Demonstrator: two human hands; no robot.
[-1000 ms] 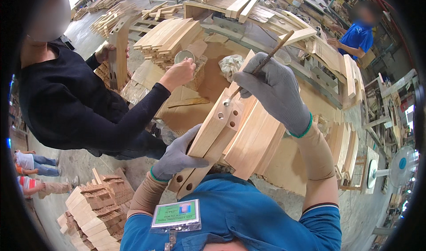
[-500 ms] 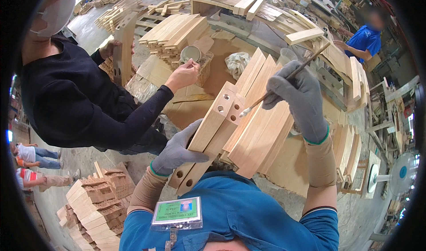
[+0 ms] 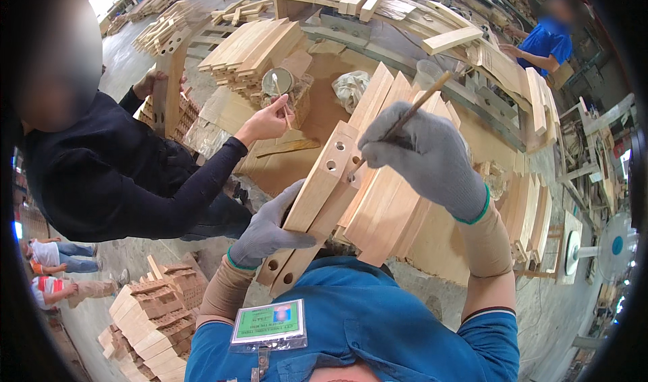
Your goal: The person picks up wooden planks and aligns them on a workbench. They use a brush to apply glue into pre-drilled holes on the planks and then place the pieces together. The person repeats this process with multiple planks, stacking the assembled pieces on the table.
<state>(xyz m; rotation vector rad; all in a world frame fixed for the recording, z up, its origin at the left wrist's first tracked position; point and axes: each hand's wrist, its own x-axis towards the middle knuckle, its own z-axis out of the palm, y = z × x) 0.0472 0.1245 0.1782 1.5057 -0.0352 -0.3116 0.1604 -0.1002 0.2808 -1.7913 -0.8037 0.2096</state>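
My grey-gloved left hand (image 3: pixel 273 230) is clamped around two pale wooden bars (image 3: pixel 317 189), smooth and square-edged, laid side by side, round holes at near and far ends; they slant in front of my blue shirt (image 3: pixel 405 328). My right hand (image 3: pixel 425 156), also gloved, pinches a slim brown stick (image 3: pixel 425 100), tip at a hole in the right bar's far end. Right: stacked planks (image 3: pixel 388 210) over a tan, cardboard-like surface (image 3: pixel 442 247). Left: co-worker (image 3: pixel 128 166) beside a round pot (image 3: pixel 288 79). Floor (image 3: pixel 145 250) grey; wood pile (image 3: pixel 155 314) near left.

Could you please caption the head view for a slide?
Left hand grips drilled wooden pieces; right hand holds stick at one hole.
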